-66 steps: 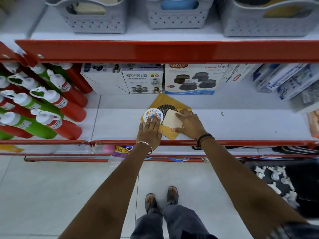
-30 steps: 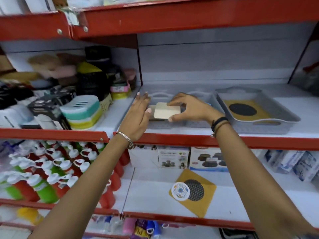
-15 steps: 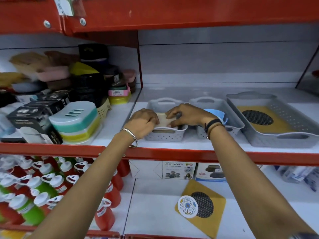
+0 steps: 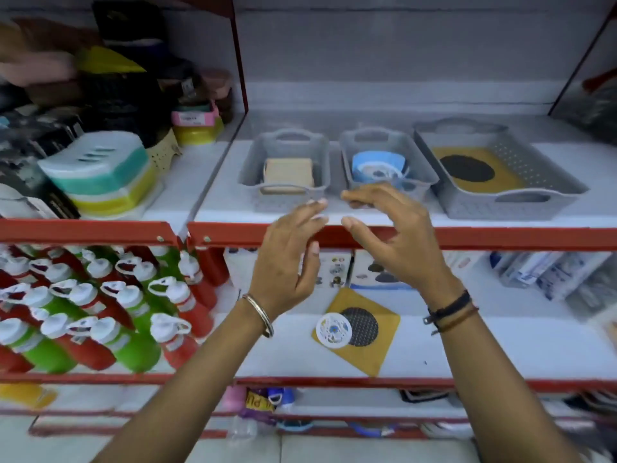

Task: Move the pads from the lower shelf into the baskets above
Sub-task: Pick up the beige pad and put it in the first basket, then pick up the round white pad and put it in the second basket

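My left hand (image 4: 283, 262) and right hand (image 4: 397, 235) hang empty with fingers spread, just in front of the upper shelf's red edge. The beige pad (image 4: 288, 173) lies in the left basket (image 4: 247, 168); a yellow pad (image 4: 359, 330) and a round white pad (image 4: 334, 330) lie on the lower shelf (image 4: 484, 342).

A beige pad (image 4: 287, 172) lies flat in the left basket (image 4: 248, 165) (grey, perforated).

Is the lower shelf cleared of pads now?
No, a round white pad and a yellow square pad lie there.
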Motion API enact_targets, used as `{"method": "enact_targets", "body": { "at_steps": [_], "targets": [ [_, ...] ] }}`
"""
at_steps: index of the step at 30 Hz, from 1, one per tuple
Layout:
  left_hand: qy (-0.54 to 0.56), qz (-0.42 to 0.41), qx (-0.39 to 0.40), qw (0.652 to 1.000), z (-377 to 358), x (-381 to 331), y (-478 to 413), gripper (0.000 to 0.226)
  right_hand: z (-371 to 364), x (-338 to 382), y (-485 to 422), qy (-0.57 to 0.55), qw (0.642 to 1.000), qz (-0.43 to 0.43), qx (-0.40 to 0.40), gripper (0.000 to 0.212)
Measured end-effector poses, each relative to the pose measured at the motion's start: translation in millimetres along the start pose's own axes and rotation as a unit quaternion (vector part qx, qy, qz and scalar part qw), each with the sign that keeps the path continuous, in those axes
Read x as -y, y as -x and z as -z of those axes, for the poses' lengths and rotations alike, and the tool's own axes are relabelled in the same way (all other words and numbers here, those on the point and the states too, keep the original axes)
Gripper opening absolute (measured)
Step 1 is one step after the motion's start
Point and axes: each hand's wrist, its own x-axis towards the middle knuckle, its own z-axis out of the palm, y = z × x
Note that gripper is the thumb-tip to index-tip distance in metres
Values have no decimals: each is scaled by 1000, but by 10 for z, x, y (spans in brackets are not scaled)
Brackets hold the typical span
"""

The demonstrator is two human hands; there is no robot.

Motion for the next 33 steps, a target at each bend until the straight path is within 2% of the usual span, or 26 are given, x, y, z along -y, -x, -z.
{"method": "enact_targets", "body": {
  "at_steps": [1, 6, 9, 13, 16, 18, 21, 23, 27, 29, 31, 33],
  "targets": [
    [3, -4, 13, 1000, -52, 33, 45, 34, -21, -33, 43, -8, 1000, -6, 9, 25],
    [-19, 93, 168, 981, -472, 40, 871, 38, -276, -419, 875, -22, 982, -140, 125, 25],
    [-51, 173, 264, 948, -676, 164, 1308, 44, -591, -693, 1216, -7, 954, -220, 203, 30],
    [-46, 281, 342, 895, -917, 207, 1670, 57, -1106, -960, 1581, 41, 917, -286, 275, 34],
    [-50, 337, 364, 867, -1085, 283, 1853, 61, -1490, -1103, 1789, 89, 872, -321, 358, 63],
    [-73, 344, 394, 849, -1151, 319, 1930, 66, -1626, -1154, 1904, 124, 845, -333, 399, 81],
    [-89, 352, 429, 827, -1244, 404, 2035, 68, -1714, -1297, 2007, 150, 844, -328, 397, 79],
    [-89, 343, 441, 824, -1271, 431, 2099, 67, -1662, -1363, 2027, 150, 851, -327, 383, 79],
    [-94, 310, 471, 820, -1314, 453, 2200, 60, -1457, -1460, 2106, 101, 861, -380, 323, 80],
    [-97, 307, 481, 816, -1324, 458, 2194, 60, -1325, -1480, 2105, 90, 858, -389, 322, 78],
    [-105, 297, 480, 819, -1317, 436, 2161, 60, -1176, -1466, 2068, 78, 857, -388, 329, 79],
    [-109, 282, 453, 839, -1285, 353, 2059, 63, -1013, -1402, 1984, 49, 862, -384, 327, 80]
  ]
}}
